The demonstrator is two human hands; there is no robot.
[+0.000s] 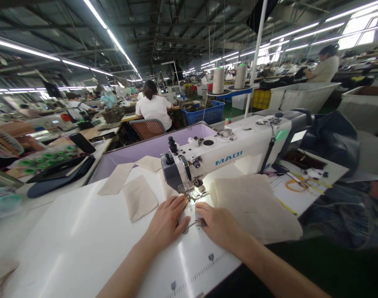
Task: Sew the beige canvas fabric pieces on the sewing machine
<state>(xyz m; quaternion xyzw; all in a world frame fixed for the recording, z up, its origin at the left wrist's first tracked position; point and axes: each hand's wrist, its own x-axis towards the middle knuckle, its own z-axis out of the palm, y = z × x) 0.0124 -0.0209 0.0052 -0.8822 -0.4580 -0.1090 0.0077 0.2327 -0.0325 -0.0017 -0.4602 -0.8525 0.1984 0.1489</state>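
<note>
A white sewing machine (229, 155) stands in front of me, its lamp lighting the needle area and presser foot (201, 194). My left hand (168, 219) lies flat on the white table just left of the foot, fingers stretched toward it. On the other side, my right hand (220, 225) has its fingers curled near the needle plate. A small dark metal piece (201, 222) shows under those fingers; its kind is unclear. Beige fabric pieces (139, 198) lie beyond my left hand, one reaching behind the machine head. A larger stack of beige fabric (254, 203) rests right of the foot.
Behind the table is a lilac-lined bin (120, 159). Two thread cones (218, 80) stand on a rack beside a white pole (256, 58). Scissors with orange handles (296, 184) and a yellow tape lie at right. Co-workers sit farther off, one in a white shirt (154, 109).
</note>
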